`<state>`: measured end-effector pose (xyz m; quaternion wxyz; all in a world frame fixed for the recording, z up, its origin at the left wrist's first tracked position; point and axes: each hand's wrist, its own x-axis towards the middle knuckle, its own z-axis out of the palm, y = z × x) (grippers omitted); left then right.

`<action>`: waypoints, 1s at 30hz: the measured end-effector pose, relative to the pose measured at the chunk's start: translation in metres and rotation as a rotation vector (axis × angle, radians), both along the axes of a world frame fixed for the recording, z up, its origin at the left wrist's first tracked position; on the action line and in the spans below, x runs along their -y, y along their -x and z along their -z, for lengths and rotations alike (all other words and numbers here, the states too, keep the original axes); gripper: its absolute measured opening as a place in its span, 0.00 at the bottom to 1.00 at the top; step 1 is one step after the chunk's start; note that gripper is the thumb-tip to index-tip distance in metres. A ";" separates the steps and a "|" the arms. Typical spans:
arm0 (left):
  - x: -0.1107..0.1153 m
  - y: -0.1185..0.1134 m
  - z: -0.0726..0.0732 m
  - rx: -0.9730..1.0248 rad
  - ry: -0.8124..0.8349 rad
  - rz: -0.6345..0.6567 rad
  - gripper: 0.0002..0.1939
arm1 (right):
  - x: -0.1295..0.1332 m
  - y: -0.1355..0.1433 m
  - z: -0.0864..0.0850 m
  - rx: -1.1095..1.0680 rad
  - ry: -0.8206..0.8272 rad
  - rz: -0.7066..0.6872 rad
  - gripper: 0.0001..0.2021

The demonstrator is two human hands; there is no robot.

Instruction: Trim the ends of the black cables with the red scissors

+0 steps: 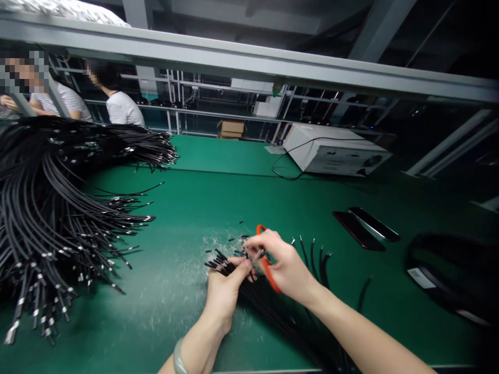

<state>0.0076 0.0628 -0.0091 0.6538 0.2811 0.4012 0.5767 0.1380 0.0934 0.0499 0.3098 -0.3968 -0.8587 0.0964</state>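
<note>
My left hand is closed around a bundle of black cables near their cut ends, which stick out to the left of the thumb. In my right hand is a pair of scissors with orange handles. Its fingers are wrapped through the handles, close beside the left hand's fingertips. The blades are partly hidden by the fingers and blurred. Whitish fibre scraps and a few short black offcuts lie on the green table around the hands. Several loose cable ends lie just beyond the right wrist.
A large heap of black cables covers the table's left side. At the back right stands a white box-shaped machine with a black cord. Two phones and a black coil lie to the right. Two people sit beyond the table.
</note>
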 end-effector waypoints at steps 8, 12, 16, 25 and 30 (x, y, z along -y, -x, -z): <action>0.001 0.001 -0.002 0.016 0.039 0.040 0.10 | -0.007 -0.032 0.000 0.513 -0.075 0.105 0.12; 0.000 0.001 -0.001 0.017 0.014 0.048 0.09 | -0.006 -0.030 0.010 0.684 -0.176 0.098 0.18; -0.001 0.001 0.000 0.018 0.026 0.057 0.10 | -0.009 -0.026 0.012 0.704 -0.244 0.072 0.19; 0.001 0.001 0.001 0.055 0.074 0.060 0.11 | -0.013 -0.027 0.003 0.803 -0.379 0.044 0.09; 0.000 0.001 0.001 0.070 0.101 0.049 0.14 | -0.017 -0.028 0.000 0.794 -0.363 -0.013 0.11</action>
